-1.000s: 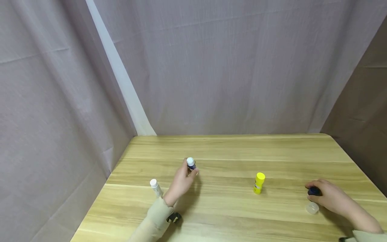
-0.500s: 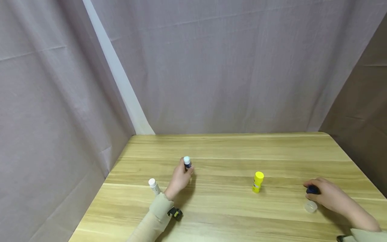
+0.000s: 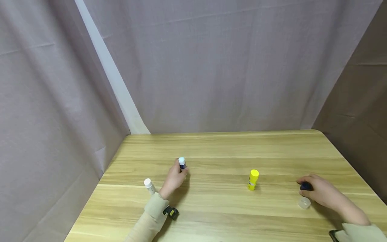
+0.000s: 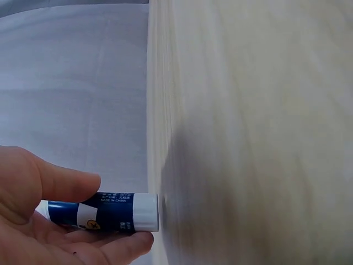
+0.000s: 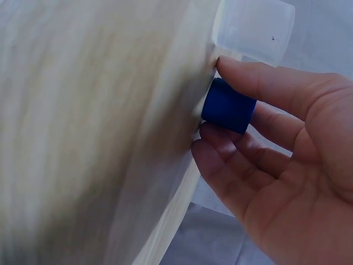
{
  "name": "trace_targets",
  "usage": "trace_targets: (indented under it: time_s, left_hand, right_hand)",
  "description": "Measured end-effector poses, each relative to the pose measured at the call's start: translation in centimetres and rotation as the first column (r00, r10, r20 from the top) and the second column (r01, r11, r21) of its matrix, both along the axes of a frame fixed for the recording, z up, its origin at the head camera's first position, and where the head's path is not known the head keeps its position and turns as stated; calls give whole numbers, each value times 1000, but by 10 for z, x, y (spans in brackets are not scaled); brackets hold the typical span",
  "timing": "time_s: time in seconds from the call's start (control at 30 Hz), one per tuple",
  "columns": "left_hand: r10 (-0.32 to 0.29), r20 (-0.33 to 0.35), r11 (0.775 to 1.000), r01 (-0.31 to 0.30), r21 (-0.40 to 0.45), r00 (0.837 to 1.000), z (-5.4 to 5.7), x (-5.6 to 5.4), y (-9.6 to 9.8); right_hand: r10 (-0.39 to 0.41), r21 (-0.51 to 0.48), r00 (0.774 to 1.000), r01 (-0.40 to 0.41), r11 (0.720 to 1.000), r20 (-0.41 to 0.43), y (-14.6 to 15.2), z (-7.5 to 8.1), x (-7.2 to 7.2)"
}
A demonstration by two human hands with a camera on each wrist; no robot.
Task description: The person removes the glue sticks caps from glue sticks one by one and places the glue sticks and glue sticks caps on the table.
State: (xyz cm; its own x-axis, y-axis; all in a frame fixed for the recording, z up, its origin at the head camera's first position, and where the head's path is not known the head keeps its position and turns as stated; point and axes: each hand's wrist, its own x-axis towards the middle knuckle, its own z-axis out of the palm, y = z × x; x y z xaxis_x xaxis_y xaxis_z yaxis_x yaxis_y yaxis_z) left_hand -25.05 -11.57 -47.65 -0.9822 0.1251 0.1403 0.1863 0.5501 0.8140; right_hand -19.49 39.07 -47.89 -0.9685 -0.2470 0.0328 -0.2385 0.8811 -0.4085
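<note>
In the head view, my left hand [image 3: 175,176] holds a dark-blue-labelled glue stick [image 3: 182,164] upright, white cap on top. The left wrist view shows thumb and fingers on either side of that glue stick [image 4: 107,212], its white lower end at the tabletop. My right hand [image 3: 320,191] is at the right of the table, fingers curled around a short blue cap [image 5: 229,107]. The thumb lies along one side of it and the fingertips along the other. Close beside it is a translucent round cap [image 3: 304,202], near the thumb.
A white-capped pale tube [image 3: 149,186] stands beside my left wrist. Farther right, between the hands, a yellow tube [image 3: 252,180] stands upright on the wooden table [image 3: 217,205]. Grey curtains [image 3: 211,67] hang behind and to the left of the table.
The head view has turned a little, so everything sits farther left in it. My left hand has also shifted slightly left with the glue stick. My right hand stays at the blue cap.
</note>
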Motion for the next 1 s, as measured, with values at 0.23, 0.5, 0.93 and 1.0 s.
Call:
trace_targets:
  time_s: [0.23,0.5,0.93,1.0]
  left_hand:
    - [0,20,1000,0,3,1000,-2,1,-1]
    - [21,28,1000,-22,18,999,-2,2,-1]
    - [52,65,994,-57,89,997,-1,2,-1]
    - [55,69,993,-62,100,996,1,2,0]
  right_hand:
    - [7,-2,1000,-7,1000,-3,1,-2,0]
    - [12,-6,1000,-12,1000,-3,1,-2,-1]
    - [10,-18,1000,-10,1000,15,1,-1,-2]
    - [13,-17,1000,-13,1000,7,0,-1,-2]
